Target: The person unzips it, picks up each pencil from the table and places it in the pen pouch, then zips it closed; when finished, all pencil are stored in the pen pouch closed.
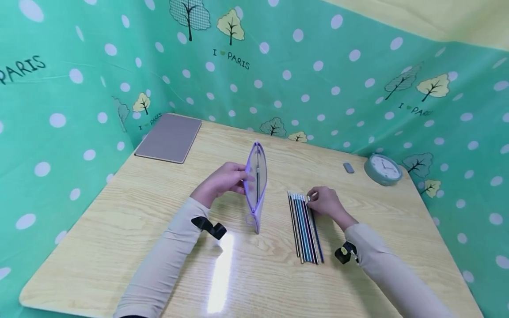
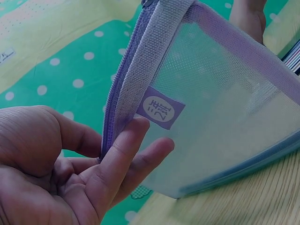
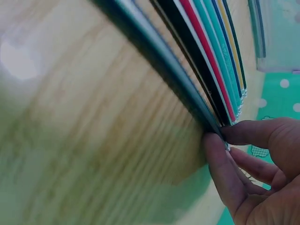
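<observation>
My left hand [image 1: 227, 180] holds a lilac-edged mesh zip pouch [image 2: 211, 108] upright on the table by the rim of its unzipped mouth. A small label [image 2: 161, 108] sits near the zip. Inside the pouch, a dark pencil [image 1: 257, 183] shows through the opening. To the right, a row of several pencils [image 1: 303, 229] lies side by side, eraser ends pointing away from me. My right hand [image 1: 325, 202] pinches the outermost dark pencil [image 3: 159, 61] by its far end, between thumb and finger. That pencil lies slightly apart from the row.
A grey-brown notebook [image 1: 170, 138] lies at the back left of the wooden table [image 1: 119, 247]. At the back right are a small grey-blue eraser [image 1: 348, 168] and a round clock [image 1: 383, 169]. A green dotted curtain [image 1: 278, 92] hangs behind the table.
</observation>
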### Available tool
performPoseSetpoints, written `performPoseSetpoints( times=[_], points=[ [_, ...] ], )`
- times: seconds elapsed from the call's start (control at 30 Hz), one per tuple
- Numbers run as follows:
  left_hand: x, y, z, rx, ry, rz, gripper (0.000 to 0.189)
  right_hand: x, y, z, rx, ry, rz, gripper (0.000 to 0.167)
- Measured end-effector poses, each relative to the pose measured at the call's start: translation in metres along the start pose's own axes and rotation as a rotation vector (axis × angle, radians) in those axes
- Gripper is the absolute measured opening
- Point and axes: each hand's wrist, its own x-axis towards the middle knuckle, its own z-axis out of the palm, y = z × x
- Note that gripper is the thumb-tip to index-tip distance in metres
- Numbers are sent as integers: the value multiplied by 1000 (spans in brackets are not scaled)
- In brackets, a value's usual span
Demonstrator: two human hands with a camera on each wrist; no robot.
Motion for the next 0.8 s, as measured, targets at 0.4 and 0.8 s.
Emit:
performPoseSetpoints(
  times=[0.4,0.8],
  points=[
    [0,2,-1,1,-7,-6,40,-7,-27,-48,589,264,-8,42],
    [1,-1,-1,-23,-6,-3,41,-5,-120,-64,1083,571,-340,31]
  ],
)
